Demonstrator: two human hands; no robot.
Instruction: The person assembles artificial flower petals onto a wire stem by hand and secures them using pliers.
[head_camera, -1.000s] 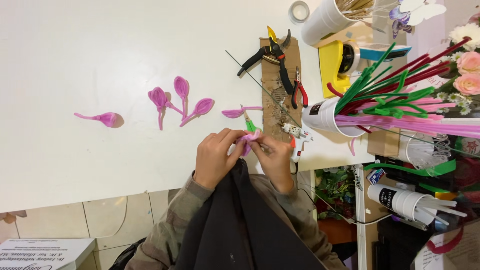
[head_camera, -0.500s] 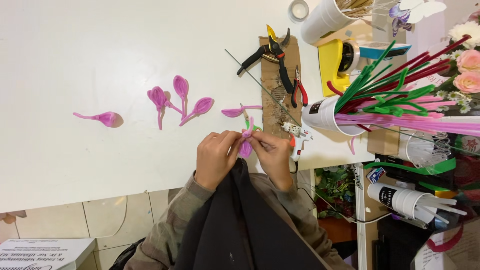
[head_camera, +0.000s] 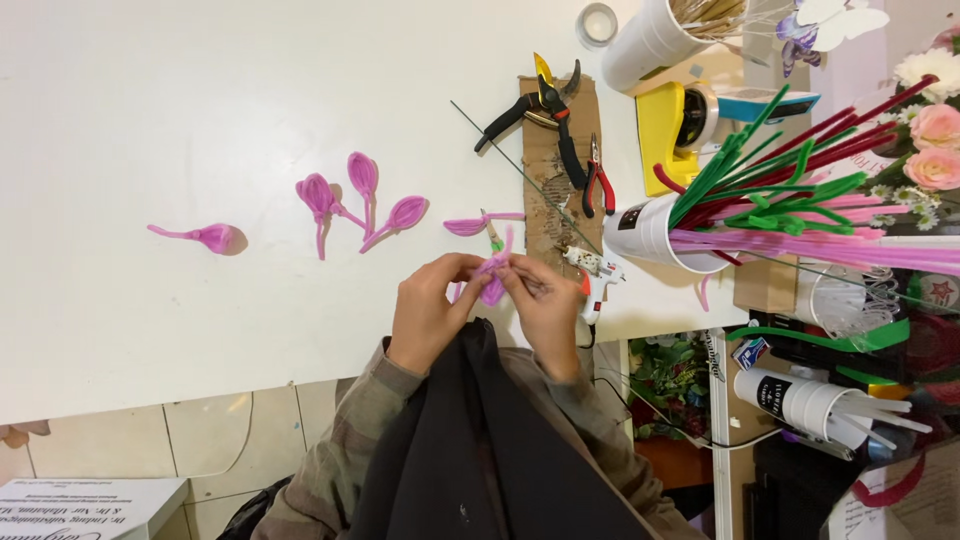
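Barely shifted since a second ago: left hand (head_camera: 425, 315) and right hand (head_camera: 545, 310) still meeting at lower centre of frame, fingertips pinched on pink petal piece (head_camera: 492, 280); loose petals (head_camera: 360, 195) unmoved at centre left.

Sleeves: camouflage cloth — olive, tan and brown patches — down both arms to the wrists
Cuffs: plain fabric edges, close at the wrists
Front: dark black garment over the chest, hanging in soft folds
Left hand (head_camera: 425, 315): bare — no glove or ring visible
Right hand (head_camera: 548, 318): bare, likewise
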